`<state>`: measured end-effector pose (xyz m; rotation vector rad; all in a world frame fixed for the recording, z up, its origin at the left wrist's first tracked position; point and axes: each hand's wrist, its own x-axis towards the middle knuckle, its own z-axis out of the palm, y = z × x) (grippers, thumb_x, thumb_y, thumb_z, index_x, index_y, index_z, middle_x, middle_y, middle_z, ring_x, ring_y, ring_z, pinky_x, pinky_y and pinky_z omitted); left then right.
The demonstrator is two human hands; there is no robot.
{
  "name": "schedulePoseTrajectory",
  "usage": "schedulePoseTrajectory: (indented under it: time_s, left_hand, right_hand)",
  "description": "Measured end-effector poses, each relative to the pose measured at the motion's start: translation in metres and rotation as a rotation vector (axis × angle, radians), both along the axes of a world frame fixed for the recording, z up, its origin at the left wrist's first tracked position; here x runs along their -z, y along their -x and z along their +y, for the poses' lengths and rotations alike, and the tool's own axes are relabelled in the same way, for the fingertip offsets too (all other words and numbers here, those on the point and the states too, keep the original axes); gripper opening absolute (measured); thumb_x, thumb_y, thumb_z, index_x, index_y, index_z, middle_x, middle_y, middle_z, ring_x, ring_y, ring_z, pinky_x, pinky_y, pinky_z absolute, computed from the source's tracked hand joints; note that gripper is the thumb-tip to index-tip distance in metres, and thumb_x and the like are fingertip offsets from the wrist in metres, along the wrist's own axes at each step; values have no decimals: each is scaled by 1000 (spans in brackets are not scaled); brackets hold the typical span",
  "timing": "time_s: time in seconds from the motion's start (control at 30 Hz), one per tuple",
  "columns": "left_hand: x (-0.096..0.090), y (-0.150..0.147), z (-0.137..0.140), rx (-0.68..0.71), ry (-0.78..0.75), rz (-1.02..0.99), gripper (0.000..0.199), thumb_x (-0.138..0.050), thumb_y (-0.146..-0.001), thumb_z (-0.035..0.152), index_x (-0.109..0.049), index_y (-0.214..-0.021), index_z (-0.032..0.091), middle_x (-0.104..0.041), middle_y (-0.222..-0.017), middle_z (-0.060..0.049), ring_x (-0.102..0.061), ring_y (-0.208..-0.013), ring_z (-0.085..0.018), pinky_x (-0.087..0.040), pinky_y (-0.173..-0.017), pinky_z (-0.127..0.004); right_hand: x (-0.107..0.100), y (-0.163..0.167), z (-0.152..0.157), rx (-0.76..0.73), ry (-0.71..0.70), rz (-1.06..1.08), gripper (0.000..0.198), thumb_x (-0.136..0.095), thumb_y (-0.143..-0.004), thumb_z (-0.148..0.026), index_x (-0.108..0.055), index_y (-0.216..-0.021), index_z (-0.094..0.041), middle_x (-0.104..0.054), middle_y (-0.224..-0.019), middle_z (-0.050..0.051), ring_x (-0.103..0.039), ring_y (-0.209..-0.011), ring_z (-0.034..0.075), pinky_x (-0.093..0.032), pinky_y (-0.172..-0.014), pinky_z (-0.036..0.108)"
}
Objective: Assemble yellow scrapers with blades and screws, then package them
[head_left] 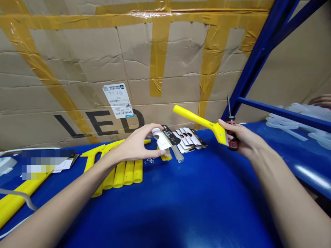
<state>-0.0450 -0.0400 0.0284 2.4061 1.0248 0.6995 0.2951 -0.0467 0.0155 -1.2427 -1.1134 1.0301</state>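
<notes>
My left hand [139, 143] pinches a black-and-white cardboard sleeve [165, 139] between thumb and fingers, just above the table. My right hand [244, 136] grips a yellow scraper [200, 120] by its head, its handle pointing left. A screwdriver [232, 137] with a red-and-black handle is held upright in the same hand, shaft up. Beneath the left hand lie grey metal blades [178, 154], small yellow pieces [166, 155] and loose screws [150, 160]. More cardboard sleeves [190, 138] are fanned out beyond them. Several yellow scraper handles [126, 174] lie in a row, partly behind my left forearm.
A large taped cardboard box [181, 75] walls off the back of the blue table [186, 206]. Blue metal framing [254, 65] rises at right. Past it are translucent plastic pieces [292, 120] and another person's hand [322, 100]. A long yellow tube [23, 193] and cables lie left.
</notes>
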Motion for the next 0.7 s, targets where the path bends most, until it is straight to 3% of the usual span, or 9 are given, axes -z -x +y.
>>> schedulePoseTrajectory:
  time_s: [0.1,0.17,0.27,0.33,0.43,0.57,0.63,0.7]
  left_hand:
    - [3,-41,18,76,-19,-85,72,-76,-76,51,-48,-136,22,-57,-139,-10,-58,-124,-24,-46,-107,-42]
    - [7,-71,31,80,-121,-107,72,-76,-75,52,-49,-133,20,-58,-137,-11,-57,-125,-26,-46,-107,-43]
    - [15,-107,49,50,-246,34,73,-69,-78,57,-47,-135,16,-53,-141,-16,-51,-130,-27,-44,-109,-43]
    - [22,-119,55,77,-241,138,65,-69,-78,54,-55,-129,15,-52,-142,-19,-48,-134,-32,-41,-110,-47]
    - [30,-119,55,106,-210,258,56,-71,-75,48,-65,-122,17,-51,-145,-19,-42,-138,-41,-38,-110,-57]
    - [29,-93,38,55,-236,324,75,-68,-79,47,-51,-145,16,-40,-155,-22,-33,-143,-44,-33,-112,-60]
    - [22,-76,24,47,-316,384,64,-63,-85,40,-52,-143,16,-49,-149,-20,-43,-139,-38,-38,-110,-55]
    - [11,-59,7,106,-344,399,39,-56,-91,33,-67,-125,16,-69,-121,-15,-64,-110,-29,-50,-96,-44]
  right_hand:
    - [0,-3,2,11,18,153,41,-87,-67,-45,-54,-64,-20,-40,-43,-7,-34,-38,5,-31,-37,20]
    - [0,-5,3,31,-2,220,44,-88,-64,-46,-52,-65,-21,-39,-43,-8,-32,-38,4,-31,-37,19]
    - [2,-7,7,43,-18,290,47,-91,-59,-47,-52,-65,-21,-39,-42,-9,-32,-38,5,-30,-34,17]
    - [4,-7,9,31,-13,329,46,-93,-56,-45,-55,-64,-20,-41,-41,-8,-32,-38,4,-30,-34,16]
    - [7,-4,11,-16,3,334,46,-94,-55,-42,-56,-62,-18,-43,-41,-7,-33,-38,4,-31,-35,16]
    - [10,5,11,-100,55,256,47,-92,-57,-46,-55,-60,-18,-44,-39,-7,-34,-37,4,-29,-35,16]
    - [13,11,11,-149,86,207,47,-91,-59,-48,-56,-61,-18,-44,-40,-6,-34,-37,4,-28,-35,17]
    - [15,20,11,-191,115,146,47,-90,-60,-51,-55,-62,-18,-44,-40,-6,-34,-37,4,-25,-34,17]
